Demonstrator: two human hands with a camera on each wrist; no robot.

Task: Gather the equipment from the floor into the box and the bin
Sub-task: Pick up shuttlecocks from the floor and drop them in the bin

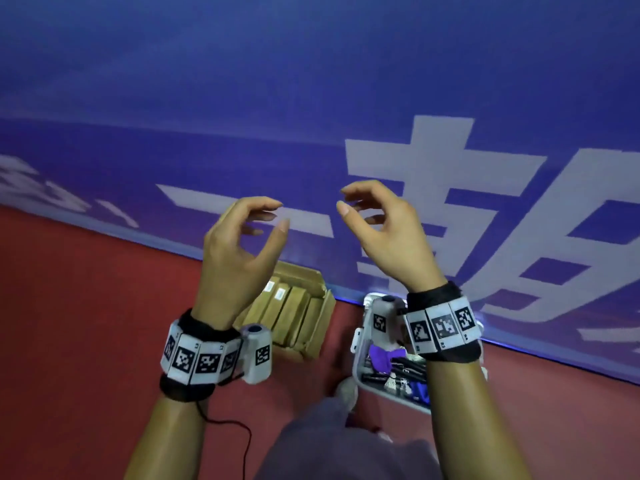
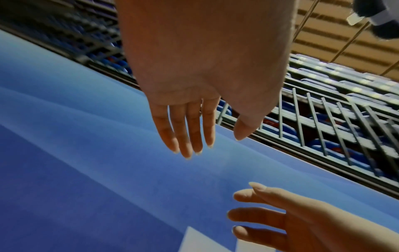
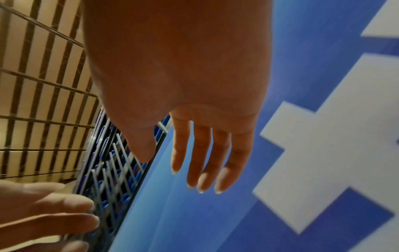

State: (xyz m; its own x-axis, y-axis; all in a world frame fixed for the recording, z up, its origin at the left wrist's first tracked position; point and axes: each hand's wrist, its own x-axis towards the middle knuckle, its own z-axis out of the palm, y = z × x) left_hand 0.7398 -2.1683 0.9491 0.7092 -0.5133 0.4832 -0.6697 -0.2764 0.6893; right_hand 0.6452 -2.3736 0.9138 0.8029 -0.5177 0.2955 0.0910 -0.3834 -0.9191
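Both hands are raised in front of me, well above the floor, and hold nothing. My left hand (image 1: 273, 216) has loosely curved fingers; my right hand (image 1: 346, 199) faces it a short gap away, fingers also relaxed. Below the left hand, an open cardboard box (image 1: 322, 310) holds several brown packs side by side. Under the right wrist sits a white plastic bin (image 1: 360, 355) with purple and black gear inside, partly hidden by my forearm. In the left wrist view the left hand (image 2: 207, 145) shows straight fingers; in the right wrist view the right hand (image 3: 185, 172) does too.
A blue banner wall (image 1: 311, 98) with large white characters runs behind the box and bin. The floor (image 1: 86, 289) is red. My knee (image 1: 332, 441) in grey cloth is at the bottom centre, and a black cable (image 1: 239, 431) hangs from the left wrist band.
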